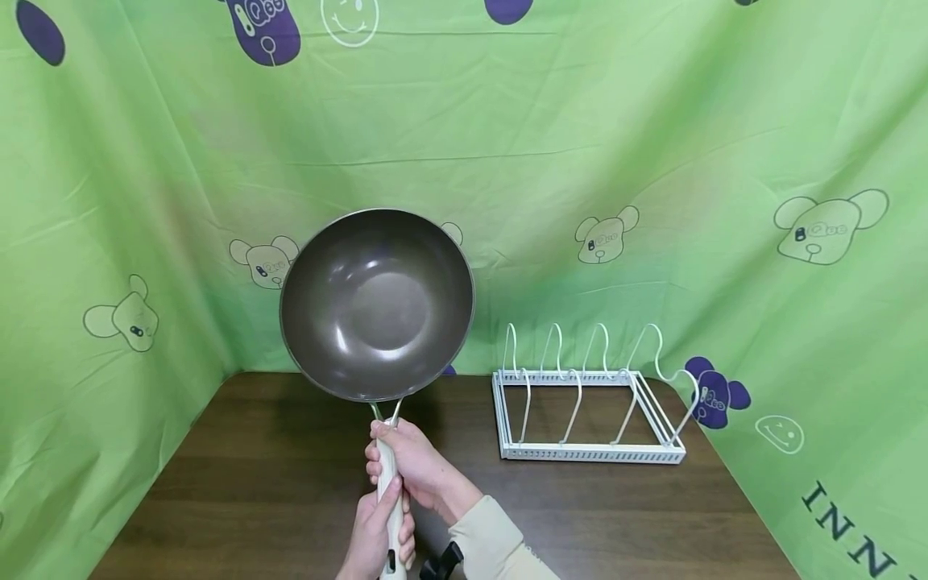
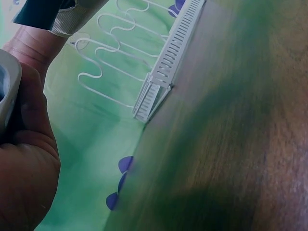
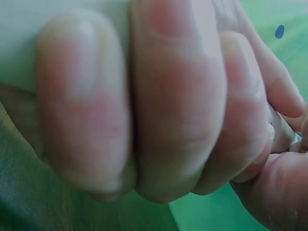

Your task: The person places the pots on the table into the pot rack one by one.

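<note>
To your right, a single white rack stands on the brown tabletop, near its back right corner. You can count four wire dividers across it, each with a taller hump behind and a lower one in front; the gaps between them show bare wood. Behind the back edge and along both side edges hangs a green cloth printed with mouse-like heads, two smiley faces and, at the lower right, dark lettering.

You have one pan, its round dark bowl raised left of the rack and well apart from it, the inside facing you. The bowl covers part of the cloth and of the tabletop's back edge. Two metal prongs join it to one pale handle, which points toward you.

Both your hands are on that handle. Your right hand is uppermost, fingers fully curled round it just below the prongs; your left hand grips just beneath, thumb along the front. A cream sleeve and a black fitting show by your right wrist.
</note>
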Demonstrator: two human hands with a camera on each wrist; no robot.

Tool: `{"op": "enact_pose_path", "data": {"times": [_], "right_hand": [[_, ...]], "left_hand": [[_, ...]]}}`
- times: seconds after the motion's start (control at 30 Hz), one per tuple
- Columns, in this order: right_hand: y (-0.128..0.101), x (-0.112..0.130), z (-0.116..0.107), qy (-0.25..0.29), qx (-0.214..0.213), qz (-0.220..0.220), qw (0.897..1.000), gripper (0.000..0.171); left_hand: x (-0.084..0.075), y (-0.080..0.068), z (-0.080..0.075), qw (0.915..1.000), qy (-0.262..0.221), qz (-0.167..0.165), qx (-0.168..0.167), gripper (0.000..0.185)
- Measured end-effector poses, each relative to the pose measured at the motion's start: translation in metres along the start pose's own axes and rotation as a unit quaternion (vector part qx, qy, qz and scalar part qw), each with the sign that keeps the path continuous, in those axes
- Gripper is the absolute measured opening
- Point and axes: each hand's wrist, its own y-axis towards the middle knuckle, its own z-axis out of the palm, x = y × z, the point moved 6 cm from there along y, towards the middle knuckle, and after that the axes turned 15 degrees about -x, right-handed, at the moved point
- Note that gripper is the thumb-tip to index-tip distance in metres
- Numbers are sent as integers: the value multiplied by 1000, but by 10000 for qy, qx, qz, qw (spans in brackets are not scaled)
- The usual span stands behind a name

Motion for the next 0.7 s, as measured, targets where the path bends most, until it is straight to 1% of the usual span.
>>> {"op": "enact_pose_path", "data": {"times": [0.37,0.7], "right_hand": [[0,5,-7,-61,-122,-27,9999,17],[0,9,-12,-108,-176,-88,9997,15]], "left_hand": [[4,5,4,9998,52,-192,-25,40],[7,10,7,9998,33,-188,-48,40]]}}
